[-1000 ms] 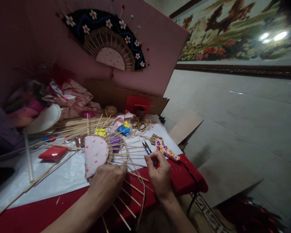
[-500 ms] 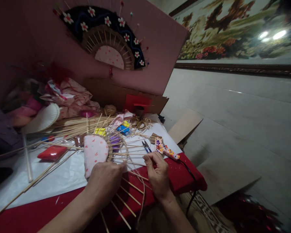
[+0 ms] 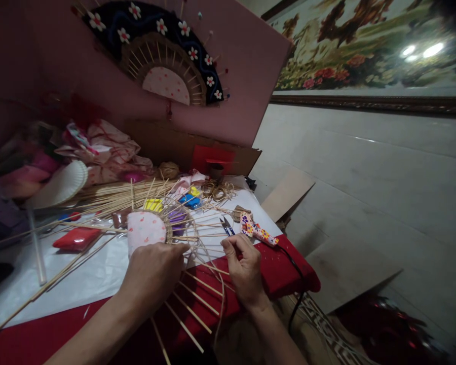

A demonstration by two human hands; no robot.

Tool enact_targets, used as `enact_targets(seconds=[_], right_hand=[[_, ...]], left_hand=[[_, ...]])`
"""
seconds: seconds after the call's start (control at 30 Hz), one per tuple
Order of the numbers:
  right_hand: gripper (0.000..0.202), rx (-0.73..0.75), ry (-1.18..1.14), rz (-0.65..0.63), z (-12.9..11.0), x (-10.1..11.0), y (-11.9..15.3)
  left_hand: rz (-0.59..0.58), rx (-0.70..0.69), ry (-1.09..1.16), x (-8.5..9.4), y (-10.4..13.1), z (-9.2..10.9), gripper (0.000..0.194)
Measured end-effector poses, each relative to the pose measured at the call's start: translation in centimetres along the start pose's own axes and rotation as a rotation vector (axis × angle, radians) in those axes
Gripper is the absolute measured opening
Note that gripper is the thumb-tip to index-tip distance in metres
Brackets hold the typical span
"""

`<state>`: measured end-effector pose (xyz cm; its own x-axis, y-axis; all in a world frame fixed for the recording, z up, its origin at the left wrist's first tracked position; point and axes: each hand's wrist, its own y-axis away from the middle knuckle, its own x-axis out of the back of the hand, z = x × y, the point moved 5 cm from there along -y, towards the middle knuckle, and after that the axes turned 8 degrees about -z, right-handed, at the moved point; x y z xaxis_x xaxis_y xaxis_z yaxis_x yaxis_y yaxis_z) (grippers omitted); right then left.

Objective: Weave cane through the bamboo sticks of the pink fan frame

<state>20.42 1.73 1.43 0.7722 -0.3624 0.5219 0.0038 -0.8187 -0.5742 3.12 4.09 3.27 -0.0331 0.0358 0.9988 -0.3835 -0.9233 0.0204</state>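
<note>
The left hand (image 3: 152, 274) pressed flat on the half-woven fan frame (image 3: 163, 230); its spokes radiated rightward toward the right hand (image 3: 245, 268), pinching a thin reed (image 3: 213, 263).

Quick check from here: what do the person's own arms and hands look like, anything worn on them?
Both arms are bare along all the forearm that shows, with no sleeves in frame. The left hand and right hand wear no gloves; no ring, watch or bracelet is visible.
</note>
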Motion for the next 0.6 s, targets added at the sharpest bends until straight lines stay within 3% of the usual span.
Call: enact_targets(seconds=[0.23, 0.43, 0.5, 0.6], right_hand=[[0.025, 0.013, -0.007, 0.000, -0.1, 0.1, -0.1], [0.027, -0.007, -0.030, 0.004, 0.0, 0.1, 0.1], [0.029, -0.012, -0.034, 0.003, 0.1, 0.1, 0.1], [0.032, -0.009, -0.027, 0.002, 0.1, 0.1, 0.1]], left_hand=[[0.104, 0.144, 0.025, 0.8, 0.2, -1.8, 0.035], [0.213, 0.394, 0.145, 3.1, 0.9, -4.8, 0.033], [0.180, 0.471, 0.179, 3.3, 1.1, -6.0, 0.039], [0.178, 0.418, 0.271, 3.1, 1.1, -7.0, 0.051]])
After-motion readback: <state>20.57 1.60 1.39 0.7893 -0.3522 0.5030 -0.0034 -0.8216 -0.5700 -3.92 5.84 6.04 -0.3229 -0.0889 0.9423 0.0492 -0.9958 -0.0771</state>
